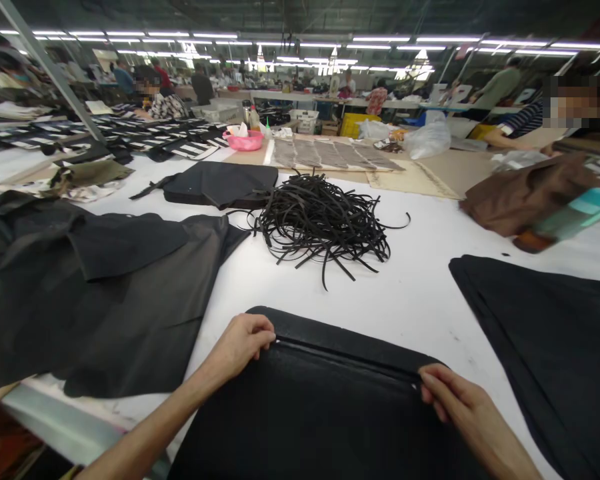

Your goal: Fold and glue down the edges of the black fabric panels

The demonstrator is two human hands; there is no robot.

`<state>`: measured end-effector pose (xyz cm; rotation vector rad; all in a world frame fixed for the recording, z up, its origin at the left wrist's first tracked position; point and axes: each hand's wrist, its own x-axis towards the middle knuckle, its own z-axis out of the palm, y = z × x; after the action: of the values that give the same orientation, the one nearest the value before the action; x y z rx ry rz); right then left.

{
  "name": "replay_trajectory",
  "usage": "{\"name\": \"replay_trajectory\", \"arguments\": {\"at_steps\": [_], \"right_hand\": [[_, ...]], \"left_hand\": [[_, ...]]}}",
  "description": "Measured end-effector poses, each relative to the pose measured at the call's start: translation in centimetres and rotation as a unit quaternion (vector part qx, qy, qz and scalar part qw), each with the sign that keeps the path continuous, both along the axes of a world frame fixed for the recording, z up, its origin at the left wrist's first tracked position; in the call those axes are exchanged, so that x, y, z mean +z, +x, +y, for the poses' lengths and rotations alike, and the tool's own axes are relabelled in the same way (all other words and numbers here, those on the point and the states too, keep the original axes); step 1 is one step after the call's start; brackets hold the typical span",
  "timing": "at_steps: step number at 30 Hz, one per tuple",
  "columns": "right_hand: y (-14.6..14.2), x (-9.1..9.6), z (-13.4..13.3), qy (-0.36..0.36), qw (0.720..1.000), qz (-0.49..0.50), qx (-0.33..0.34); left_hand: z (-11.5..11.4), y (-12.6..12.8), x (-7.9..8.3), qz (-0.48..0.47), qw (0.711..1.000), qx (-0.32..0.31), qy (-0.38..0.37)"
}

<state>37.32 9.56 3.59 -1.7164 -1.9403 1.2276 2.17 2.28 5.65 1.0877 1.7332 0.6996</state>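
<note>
A large black sheet-like panel with rounded corners lies before me on the white table. My left hand is closed in a pinch at the left end of a narrow black strip, which runs straight across the panel near its far edge. At the strip's right end, my right hand pinches too, thumb against fingers. Small white marks show beside both sets of fingertips. Beyond the panel sits a tangled heap of thin black strips.
Black sheets are spread on the left, and a black stack lies on the right. Behind the heap is another black stack. A bottle with a teal top and brown cloth are at right. People work farther back.
</note>
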Motion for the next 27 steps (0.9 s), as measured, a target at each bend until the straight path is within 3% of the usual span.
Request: {"name": "replay_trajectory", "arguments": {"at_steps": [7, 15, 27], "right_hand": [[0.7, -1.6, 1.2, -0.034, 0.997, -0.037, -0.052], [0.1, -1.3, 1.1, -0.038, 0.996, -0.056, -0.058], [0.5, -1.9, 1.1, -0.034, 0.995, -0.077, -0.059]], "left_hand": [[1.3, -0.1, -1.6, 0.063, 0.998, 0.024, 0.001], [1.6, -0.6, -1.4, 0.130, 0.991, -0.012, 0.027], [1.4, -0.7, -1.6, 0.127, 0.992, -0.022, 0.013]]}}
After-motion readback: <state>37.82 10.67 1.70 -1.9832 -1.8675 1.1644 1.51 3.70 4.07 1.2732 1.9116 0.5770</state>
